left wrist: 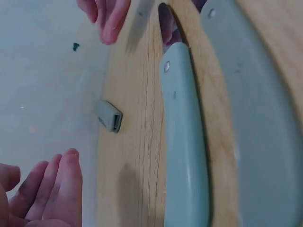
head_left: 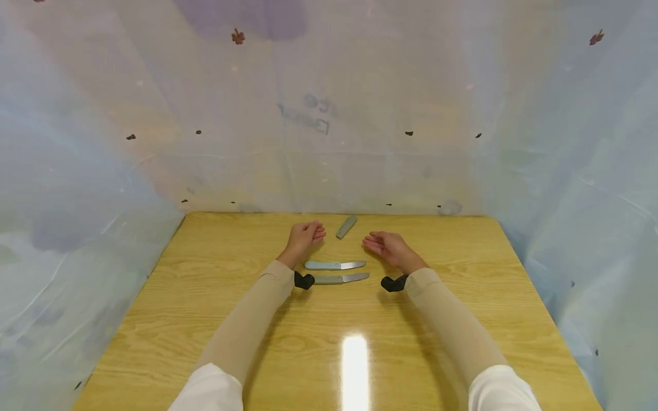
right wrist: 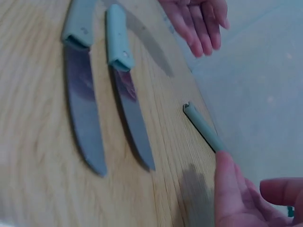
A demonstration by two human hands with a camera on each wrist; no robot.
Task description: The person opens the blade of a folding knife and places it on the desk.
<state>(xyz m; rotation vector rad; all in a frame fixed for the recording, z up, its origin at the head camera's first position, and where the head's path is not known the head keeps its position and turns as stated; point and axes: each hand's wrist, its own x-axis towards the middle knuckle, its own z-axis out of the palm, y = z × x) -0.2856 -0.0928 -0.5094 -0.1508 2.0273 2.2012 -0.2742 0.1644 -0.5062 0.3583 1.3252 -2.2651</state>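
Your left hand (head_left: 304, 238) and right hand (head_left: 392, 249), both empty, fingers loosely extended, flank the folded, slim grey-green knife (head_left: 346, 226). Its long axis slants away rightward; your left hand is slightly nearer.

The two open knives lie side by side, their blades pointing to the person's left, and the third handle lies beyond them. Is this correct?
Only the direction is wrong: in the head view, the two open knives lie side by side, their blades pointing to the person's right, and the third handle lies beyond them.
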